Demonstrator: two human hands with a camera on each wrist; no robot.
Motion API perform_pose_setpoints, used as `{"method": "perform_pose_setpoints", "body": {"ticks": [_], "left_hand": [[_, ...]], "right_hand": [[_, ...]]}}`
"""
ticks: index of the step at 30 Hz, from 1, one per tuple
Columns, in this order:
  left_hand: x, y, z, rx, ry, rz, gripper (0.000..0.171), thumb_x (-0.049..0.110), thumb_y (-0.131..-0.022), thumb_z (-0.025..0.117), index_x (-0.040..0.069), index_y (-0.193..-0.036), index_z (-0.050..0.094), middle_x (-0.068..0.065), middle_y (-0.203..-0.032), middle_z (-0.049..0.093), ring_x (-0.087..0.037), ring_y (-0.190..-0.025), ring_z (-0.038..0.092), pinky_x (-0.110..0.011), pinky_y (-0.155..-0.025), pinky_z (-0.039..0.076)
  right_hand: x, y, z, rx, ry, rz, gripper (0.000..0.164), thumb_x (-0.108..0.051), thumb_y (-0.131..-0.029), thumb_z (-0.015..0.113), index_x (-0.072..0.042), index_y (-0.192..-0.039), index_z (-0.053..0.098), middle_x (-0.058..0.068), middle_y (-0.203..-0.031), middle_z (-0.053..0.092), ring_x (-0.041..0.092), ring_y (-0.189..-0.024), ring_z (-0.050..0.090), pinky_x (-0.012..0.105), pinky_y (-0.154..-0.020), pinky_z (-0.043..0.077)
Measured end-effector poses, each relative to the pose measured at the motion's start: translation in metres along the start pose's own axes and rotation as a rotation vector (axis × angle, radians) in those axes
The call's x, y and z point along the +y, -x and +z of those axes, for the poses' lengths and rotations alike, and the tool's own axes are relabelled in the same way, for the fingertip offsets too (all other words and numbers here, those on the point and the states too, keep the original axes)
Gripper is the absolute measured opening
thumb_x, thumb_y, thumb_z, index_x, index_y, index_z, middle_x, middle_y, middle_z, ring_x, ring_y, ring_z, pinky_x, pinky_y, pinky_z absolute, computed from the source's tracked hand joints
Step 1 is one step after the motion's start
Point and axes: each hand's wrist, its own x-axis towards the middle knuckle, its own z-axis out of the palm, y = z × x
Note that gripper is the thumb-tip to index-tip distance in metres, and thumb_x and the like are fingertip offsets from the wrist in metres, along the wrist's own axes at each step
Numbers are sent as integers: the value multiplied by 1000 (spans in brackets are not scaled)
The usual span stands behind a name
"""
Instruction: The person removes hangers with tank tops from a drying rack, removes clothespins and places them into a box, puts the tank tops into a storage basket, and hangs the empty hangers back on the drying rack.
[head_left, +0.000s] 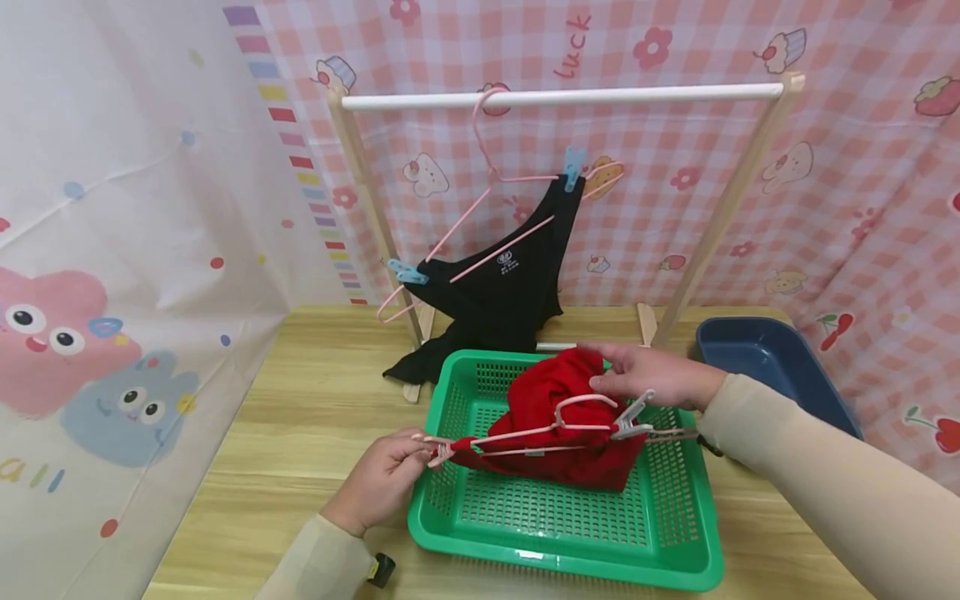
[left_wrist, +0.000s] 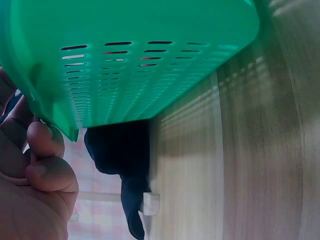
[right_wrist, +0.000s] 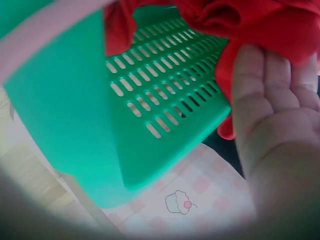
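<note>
A red garment (head_left: 558,408) is bunched in the green basket (head_left: 570,560), attached to a pink clothes hanger (head_left: 517,434). A pale pink clothespin (head_left: 442,452) grips its left end and a grey clothespin (head_left: 633,419) its right. My left hand (head_left: 382,479) pinches the left end of the hanger beside the pink clothespin; in the left wrist view, thumb and fingertips (left_wrist: 46,140) meet by the basket rim. My right hand (head_left: 660,375) touches the back of the garment from the right. Its fingers (right_wrist: 275,75) lie straight against the red cloth, tips hidden.
Behind the basket, a black garment (head_left: 510,275) hangs tilted from another pink hanger with blue clothespins (head_left: 573,169), on a rack with a white rail (head_left: 600,97). A dark blue basin (head_left: 750,350) stands at the right. Printed cloths line the back and left.
</note>
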Motion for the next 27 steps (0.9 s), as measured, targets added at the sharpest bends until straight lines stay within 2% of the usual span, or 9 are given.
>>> {"method": "perform_pose_setpoints", "body": {"ticks": [3, 6, 7, 10, 13, 16, 21, 23, 27], "left_hand": [[-1, 0, 0, -1, 8, 2, 30, 6, -105, 53, 11, -97, 81, 2, -110, 76, -5, -99, 65, -28, -89, 55], [-2, 0, 1, 4, 6, 0, 31, 5, -105, 52, 14, -100, 82, 1, -111, 76, -5, -100, 66, -28, -90, 55], [-2, 0, 1, 8, 3, -1, 31, 5, -104, 52, 14, -100, 82, 2, -112, 76, -5, -101, 66, -28, -90, 56], [-1, 0, 1, 14, -1, -5, 32, 4, -104, 52, 16, -102, 82, 2, -113, 76, -5, -103, 67, -28, -91, 56], [-1, -1, 0, 9, 6, -16, 32, 5, -104, 52, 16, -102, 82, 3, -112, 76, -6, -102, 67, -28, -91, 56], [0, -1, 0, -1, 12, -29, 33, 7, -106, 51, 16, -100, 82, 3, -111, 76, -7, -102, 66, -28, -91, 55], [1, -1, 0, -10, 17, -40, 33, 8, -106, 50, 17, -101, 82, 2, -114, 76, -7, -104, 66, -29, -92, 55], [1, -1, 0, -11, 20, -38, 33, 7, -106, 50, 16, -102, 82, 2, -114, 76, -7, -103, 66, -29, -92, 56], [0, 0, -1, -5, 12, -24, 34, 4, -104, 50, 14, -99, 81, 1, -114, 78, -9, -105, 67, -31, -94, 56]], "right_hand": [[2, -6, 2, 5, 77, 26, 82, -35, -104, 64, -4, -167, 21, 19, -136, 66, 24, -105, 69, 40, -94, 56], [4, -11, 4, -28, 91, 19, 83, -33, -104, 65, 2, -165, 21, 18, -131, 67, 20, -95, 67, 33, -86, 52], [5, -13, 5, -39, 92, 14, 83, -33, -104, 66, 3, -164, 21, 19, -131, 67, 22, -99, 69, 33, -89, 53], [7, -14, 5, -59, 127, 1, 81, -33, -104, 66, 5, -163, 25, 25, -151, 56, 33, -128, 64, 42, -105, 53], [4, -13, 4, -60, 196, -6, 74, -33, -104, 64, 4, -160, 34, 26, -154, 53, 39, -140, 56, 53, -114, 47], [2, -11, 4, -80, 221, 9, 67, -32, -104, 65, 2, -157, 42, 20, -149, 60, 31, -124, 64, 49, -106, 51], [0, -7, 3, -143, 193, -8, 58, -27, -104, 64, 0, -153, 49, 4, -115, 71, 15, -90, 64, 32, -85, 50], [0, -5, 3, -159, 162, -6, 52, -25, -105, 63, -3, -151, 53, 2, -103, 72, 14, -82, 63, 30, -80, 52], [3, -4, 4, -182, 110, 39, 44, -24, -104, 65, -6, -144, 60, 2, -100, 73, 17, -84, 63, 32, -80, 52]]}}
